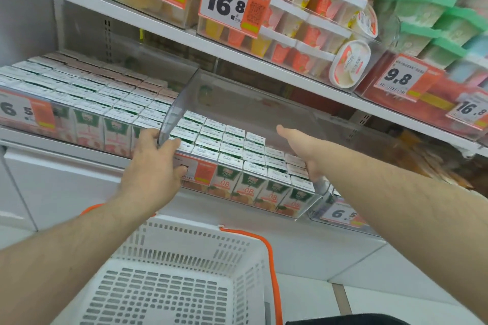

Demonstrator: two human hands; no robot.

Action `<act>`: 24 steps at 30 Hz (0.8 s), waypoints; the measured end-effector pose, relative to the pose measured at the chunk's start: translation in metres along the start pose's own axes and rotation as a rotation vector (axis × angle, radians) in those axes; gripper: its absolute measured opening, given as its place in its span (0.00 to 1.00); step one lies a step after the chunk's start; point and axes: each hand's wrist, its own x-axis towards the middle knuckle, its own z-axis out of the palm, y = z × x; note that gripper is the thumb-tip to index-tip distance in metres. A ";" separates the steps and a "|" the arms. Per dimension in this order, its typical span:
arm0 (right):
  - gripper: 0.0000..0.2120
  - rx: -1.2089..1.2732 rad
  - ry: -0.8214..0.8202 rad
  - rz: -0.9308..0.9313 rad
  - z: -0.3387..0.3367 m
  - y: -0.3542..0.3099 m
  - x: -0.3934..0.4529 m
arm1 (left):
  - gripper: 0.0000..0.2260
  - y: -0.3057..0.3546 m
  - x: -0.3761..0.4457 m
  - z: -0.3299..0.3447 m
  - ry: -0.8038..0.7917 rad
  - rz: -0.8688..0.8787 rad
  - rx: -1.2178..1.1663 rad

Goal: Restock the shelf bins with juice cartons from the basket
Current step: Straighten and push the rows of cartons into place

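Observation:
A clear plastic shelf bin [311, 212] sits pulled forward on the lower shelf, packed with several green-and-white juice cartons [232, 145]. My left hand [155, 163] grips the bin's left front corner, fingers curled over the transparent side wall [171, 116]. My right hand [303, 150] holds the bin's right side, thumb raised above the cartons and fingers wrapped around the wall. A white perforated basket [182, 274] with orange handles [272, 266] stands below my arms; no cartons show inside it.
A second bin of cartons [87, 92] fills the shelf to the left, with a price tag [18, 111]. The upper shelf [184, 34] carries cups and tubs behind price tags. A white cabinet front [66, 179] lies under the shelf.

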 end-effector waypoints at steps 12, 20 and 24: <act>0.43 0.071 -0.046 0.015 0.002 0.022 0.002 | 0.26 -0.003 0.001 0.001 -0.012 -0.008 -0.023; 0.37 -0.099 0.036 -0.051 0.010 0.009 -0.006 | 0.26 -0.004 0.003 0.000 0.000 0.014 -0.015; 0.37 -0.053 -0.020 0.003 0.003 0.004 -0.016 | 0.27 -0.003 0.001 0.002 0.008 0.002 -0.002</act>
